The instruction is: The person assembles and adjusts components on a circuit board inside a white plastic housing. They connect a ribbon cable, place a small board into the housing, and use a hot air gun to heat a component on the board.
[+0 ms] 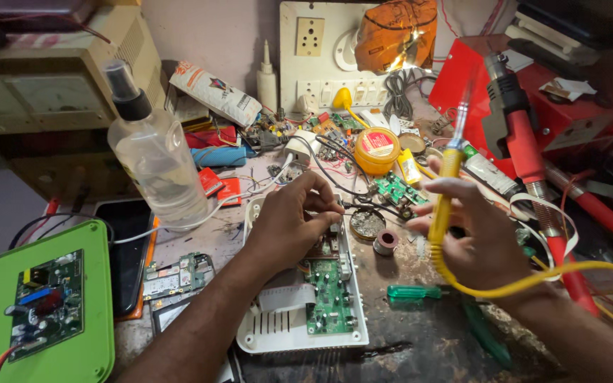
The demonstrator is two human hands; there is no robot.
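Pinching: left hand (289, 227) is gripping wire over green circuit board (328, 287).
Iron: right hand (473, 237) is clasping yellow soldering iron (443, 202), upright, just right of board.

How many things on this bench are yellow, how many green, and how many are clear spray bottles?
Yellow: 3 – the soldering iron in the right hand, the round tin, the small funnel-shaped piece
Green: 3 – the tray, the circuit board under the left hand, the screwdriver handle
Clear spray bottle: 1
Total: 7
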